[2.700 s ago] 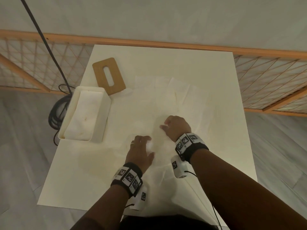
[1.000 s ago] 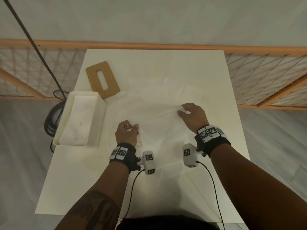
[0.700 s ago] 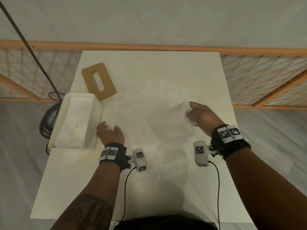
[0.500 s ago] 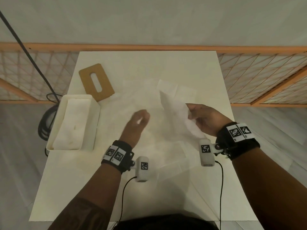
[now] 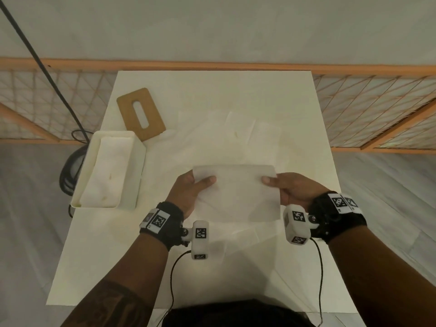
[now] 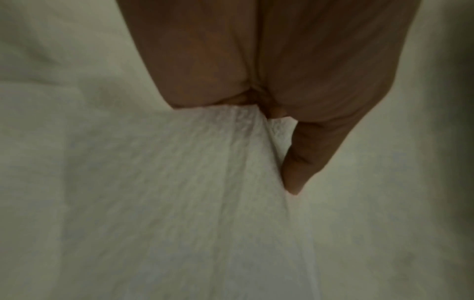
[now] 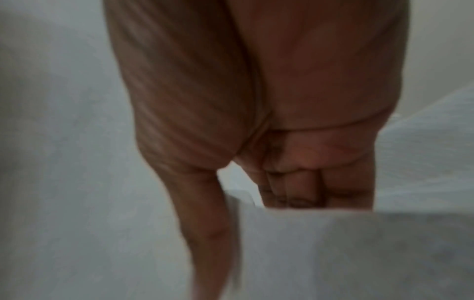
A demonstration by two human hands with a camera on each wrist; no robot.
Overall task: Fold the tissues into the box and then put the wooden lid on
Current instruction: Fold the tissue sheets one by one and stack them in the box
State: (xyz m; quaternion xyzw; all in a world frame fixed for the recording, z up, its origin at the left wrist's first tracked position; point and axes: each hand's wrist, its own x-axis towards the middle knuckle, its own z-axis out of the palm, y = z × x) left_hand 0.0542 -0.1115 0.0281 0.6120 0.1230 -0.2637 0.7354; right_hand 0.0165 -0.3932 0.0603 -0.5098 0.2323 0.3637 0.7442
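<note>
We hold one tissue (image 5: 236,192) up over the bench (image 5: 212,267), left hand (image 5: 186,194) and right hand (image 5: 295,192) each pinching a top corner. It looks feather-light, limp, easily torn; corners are best. The box (image 5: 139,166) sits far left.

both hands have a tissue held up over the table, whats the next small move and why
Probably fold it in half: the left hand and right hand pinch the tissue by its upper corners, spread open and wider than the box, which already holds folded tissues.
</note>
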